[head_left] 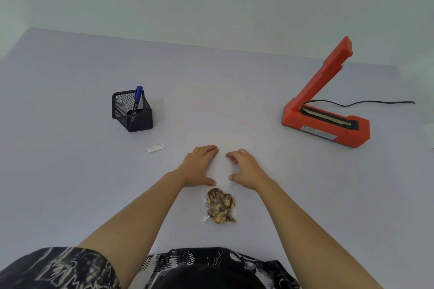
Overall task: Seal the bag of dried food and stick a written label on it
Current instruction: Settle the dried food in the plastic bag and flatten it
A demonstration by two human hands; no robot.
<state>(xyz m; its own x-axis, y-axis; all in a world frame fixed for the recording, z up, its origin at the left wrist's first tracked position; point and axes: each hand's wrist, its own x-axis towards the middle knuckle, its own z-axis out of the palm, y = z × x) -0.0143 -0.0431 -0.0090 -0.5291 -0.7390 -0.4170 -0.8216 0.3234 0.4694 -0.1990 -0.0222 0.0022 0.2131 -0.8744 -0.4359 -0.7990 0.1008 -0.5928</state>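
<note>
Both hands, left hand (199, 166) and right hand (244, 170), press spread fingers flat on the bag (220, 204) lying mid-table (gripping nothing), so trapped wrinkles could spoil the seal.

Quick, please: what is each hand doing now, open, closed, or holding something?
Left hand: open, flat on the bag's empty top.
Right hand: open, fingers curled, on the bag too.
</note>
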